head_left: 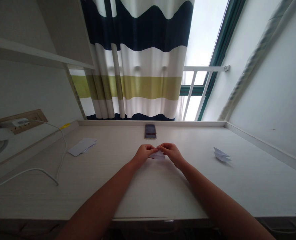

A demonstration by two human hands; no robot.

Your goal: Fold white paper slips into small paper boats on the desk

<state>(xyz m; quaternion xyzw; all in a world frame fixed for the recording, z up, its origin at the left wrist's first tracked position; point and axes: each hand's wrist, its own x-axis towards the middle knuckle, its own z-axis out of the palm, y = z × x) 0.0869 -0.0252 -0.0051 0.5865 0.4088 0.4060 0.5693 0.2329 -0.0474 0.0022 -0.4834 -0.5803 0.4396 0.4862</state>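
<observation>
Far to the left of our hands we see a white cable (60,156) and some loose paper sheets (82,146). Our left hand (144,154) and right hand (171,153) meet, both pinching a small folded paper (158,155) between them. A phone (150,131) lies just beyond them, and a folded paper shape (221,155) lies well to the right.

Both hands (158,154) pinch folded paper (158,155) on desk (148,190).
</observation>
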